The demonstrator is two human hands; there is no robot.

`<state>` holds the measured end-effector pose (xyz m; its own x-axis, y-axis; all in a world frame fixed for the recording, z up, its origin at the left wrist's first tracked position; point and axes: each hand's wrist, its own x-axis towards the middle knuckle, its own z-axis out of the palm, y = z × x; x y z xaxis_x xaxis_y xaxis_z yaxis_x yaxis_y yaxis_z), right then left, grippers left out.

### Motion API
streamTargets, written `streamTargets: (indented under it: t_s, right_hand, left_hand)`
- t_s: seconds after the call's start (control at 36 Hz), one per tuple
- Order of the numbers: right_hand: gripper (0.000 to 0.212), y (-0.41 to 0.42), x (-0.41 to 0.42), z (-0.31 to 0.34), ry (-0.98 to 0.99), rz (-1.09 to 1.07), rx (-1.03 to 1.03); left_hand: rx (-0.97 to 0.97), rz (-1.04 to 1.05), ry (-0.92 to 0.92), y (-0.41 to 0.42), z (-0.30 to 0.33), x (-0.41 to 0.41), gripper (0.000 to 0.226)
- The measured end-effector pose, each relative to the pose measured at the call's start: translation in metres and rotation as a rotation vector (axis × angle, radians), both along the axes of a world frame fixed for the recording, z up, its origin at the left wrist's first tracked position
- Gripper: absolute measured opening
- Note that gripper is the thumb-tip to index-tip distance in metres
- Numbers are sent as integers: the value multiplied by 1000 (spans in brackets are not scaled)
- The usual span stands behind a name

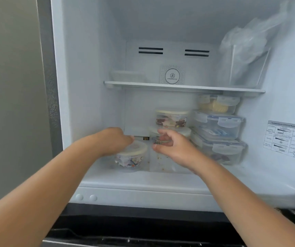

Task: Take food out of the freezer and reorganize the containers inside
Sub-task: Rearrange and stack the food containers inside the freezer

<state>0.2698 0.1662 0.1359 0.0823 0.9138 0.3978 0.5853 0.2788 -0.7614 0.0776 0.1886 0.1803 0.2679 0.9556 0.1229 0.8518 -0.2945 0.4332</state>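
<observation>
The freezer's lower compartment [143, 179] holds a round tub with a cream lid [134, 157] at front left. My left hand [114, 139] lies on that lid, fingers curled over its far edge. Just to the right stands a clear packet with a printed label [159, 157]. My right hand [173, 145] pinches the packet's top between thumb and fingers. Behind it two more round cream-lidded tubs [171, 119] are stacked. A stack of three rectangular clip-lid boxes [221, 125] fills the right side.
A glass shelf [178, 87] spans the freezer above my hands. On the shelf sit a clear bin with a crumpled plastic bag [246, 59] at right and a small frosted box [125, 75] at left. A settings sticker [289, 139] is on the right wall.
</observation>
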Motion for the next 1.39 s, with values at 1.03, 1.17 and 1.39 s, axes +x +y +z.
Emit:
streamTargets:
  t_s: [1.03, 1.17, 1.39]
  right_hand:
    - [48, -9, -5, 22, 201, -56, 136]
    - [52, -6, 8, 42, 269, -101, 207]
    - [51, 14, 22, 59, 329, -198, 288]
  left_hand:
    - [235, -145, -506, 4, -3, 21, 85]
    - [250, -235, -723, 16, 16, 42, 45]
    - [59, -317, -1058, 51, 26, 67, 87]
